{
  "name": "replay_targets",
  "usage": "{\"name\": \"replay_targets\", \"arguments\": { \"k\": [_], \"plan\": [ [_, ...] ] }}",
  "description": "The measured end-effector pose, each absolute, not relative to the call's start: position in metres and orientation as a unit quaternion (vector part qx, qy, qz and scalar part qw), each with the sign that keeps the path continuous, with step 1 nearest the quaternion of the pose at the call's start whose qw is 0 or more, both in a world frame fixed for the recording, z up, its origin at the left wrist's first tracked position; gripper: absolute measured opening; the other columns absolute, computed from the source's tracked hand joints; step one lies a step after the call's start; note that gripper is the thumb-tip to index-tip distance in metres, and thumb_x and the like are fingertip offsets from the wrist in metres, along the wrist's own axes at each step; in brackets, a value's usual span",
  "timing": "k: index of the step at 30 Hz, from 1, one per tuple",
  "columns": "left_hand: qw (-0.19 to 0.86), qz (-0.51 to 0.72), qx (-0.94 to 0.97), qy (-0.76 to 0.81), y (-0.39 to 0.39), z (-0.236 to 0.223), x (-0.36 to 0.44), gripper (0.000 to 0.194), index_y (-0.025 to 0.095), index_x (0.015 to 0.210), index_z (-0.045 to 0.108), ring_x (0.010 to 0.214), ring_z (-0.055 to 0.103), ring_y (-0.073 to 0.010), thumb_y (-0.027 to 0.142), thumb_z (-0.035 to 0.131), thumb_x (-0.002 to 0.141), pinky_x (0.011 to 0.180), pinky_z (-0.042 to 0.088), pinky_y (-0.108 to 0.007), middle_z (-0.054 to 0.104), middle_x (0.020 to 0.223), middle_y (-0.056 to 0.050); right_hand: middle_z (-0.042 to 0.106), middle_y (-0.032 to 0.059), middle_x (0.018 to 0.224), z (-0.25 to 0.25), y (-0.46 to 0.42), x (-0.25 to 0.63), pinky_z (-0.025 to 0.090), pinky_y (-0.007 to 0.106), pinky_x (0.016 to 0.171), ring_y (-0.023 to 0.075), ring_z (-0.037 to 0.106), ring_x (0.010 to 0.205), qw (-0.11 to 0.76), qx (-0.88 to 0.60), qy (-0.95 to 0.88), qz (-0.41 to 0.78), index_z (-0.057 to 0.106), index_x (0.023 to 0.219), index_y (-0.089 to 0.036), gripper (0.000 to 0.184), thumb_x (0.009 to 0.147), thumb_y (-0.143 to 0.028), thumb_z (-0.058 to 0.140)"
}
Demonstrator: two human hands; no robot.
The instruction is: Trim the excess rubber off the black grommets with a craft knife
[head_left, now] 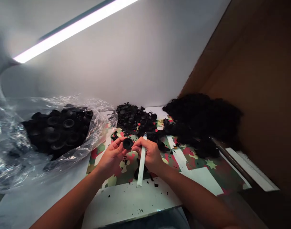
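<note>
Between the fingertips of my left hand (114,155) is a small round black rubber-looking part (128,143), its cupped face turned toward me. My right hand (151,154) is closed round a long flat white tool (141,167) with a small dark pointed tip at its upper end; its exact kind I cannot make out. The right fingertips reach to the edge of the round part. Both hands are above the camouflage-patterned table cover. Behind them lies a heap of black pieces and scraps (127,116).
At left, a clear plastic bag (101,140) holds many similar round black parts (69,123). A large dark pile (204,124) lies at right, near a brown panel (259,95). A lit lamp (76,31) hangs above. Black scraps dot the white board (126,203) in front.
</note>
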State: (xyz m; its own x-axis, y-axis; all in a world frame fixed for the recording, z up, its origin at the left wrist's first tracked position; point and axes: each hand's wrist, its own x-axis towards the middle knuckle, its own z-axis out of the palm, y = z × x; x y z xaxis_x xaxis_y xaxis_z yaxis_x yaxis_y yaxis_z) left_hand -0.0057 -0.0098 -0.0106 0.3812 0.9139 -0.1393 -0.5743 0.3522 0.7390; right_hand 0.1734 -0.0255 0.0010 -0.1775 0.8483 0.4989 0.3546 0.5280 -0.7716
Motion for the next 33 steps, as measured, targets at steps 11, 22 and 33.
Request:
{"name": "replay_targets", "arguments": {
  "k": [11, 22, 33],
  "plan": [
    [0.734, 0.499, 0.355, 0.294, -0.011, 0.000, -0.008, 0.060, 0.018, 0.117, 0.074, 0.079, 0.066, -0.0130, 0.040, 0.090, 0.064, 0.079, 0.052, -0.021, 0.073, 0.107, -0.008, 0.073, 0.0073, 0.080, -0.008, -0.042, 0.323, 0.045, 0.032, 0.067, 0.0238, 0.065, 0.073, 0.234, -0.691, -0.672, 0.123, 0.074, 0.084, -0.022, 0.033, 0.090, -0.048, 0.054],
    [0.707, 0.452, 0.454, 0.297, -0.013, -0.008, -0.009, 0.052, 0.025, 0.122, 0.070, 0.076, 0.067, -0.0160, 0.029, 0.085, 0.073, 0.068, 0.050, -0.024, 0.075, 0.097, -0.007, 0.074, 0.0077, 0.087, -0.037, -0.066, 0.301, 0.049, 0.033, 0.072, 0.0252, 0.068, 0.080, 0.330, -0.673, -0.643, 0.158, 0.073, 0.089, -0.022, 0.033, 0.092, -0.048, 0.053],
    [0.705, 0.413, 0.447, 0.365, -0.011, -0.014, -0.015, 0.055, 0.026, 0.123, 0.069, 0.076, 0.064, -0.0159, 0.030, 0.086, 0.071, 0.068, 0.049, -0.023, 0.073, 0.105, -0.006, 0.074, 0.0105, 0.096, -0.022, -0.079, 0.358, 0.049, 0.037, 0.078, 0.0280, 0.067, 0.092, 0.331, -0.778, -0.530, 0.069, 0.073, 0.097, -0.021, 0.030, 0.090, -0.044, 0.054]
  ]
}}
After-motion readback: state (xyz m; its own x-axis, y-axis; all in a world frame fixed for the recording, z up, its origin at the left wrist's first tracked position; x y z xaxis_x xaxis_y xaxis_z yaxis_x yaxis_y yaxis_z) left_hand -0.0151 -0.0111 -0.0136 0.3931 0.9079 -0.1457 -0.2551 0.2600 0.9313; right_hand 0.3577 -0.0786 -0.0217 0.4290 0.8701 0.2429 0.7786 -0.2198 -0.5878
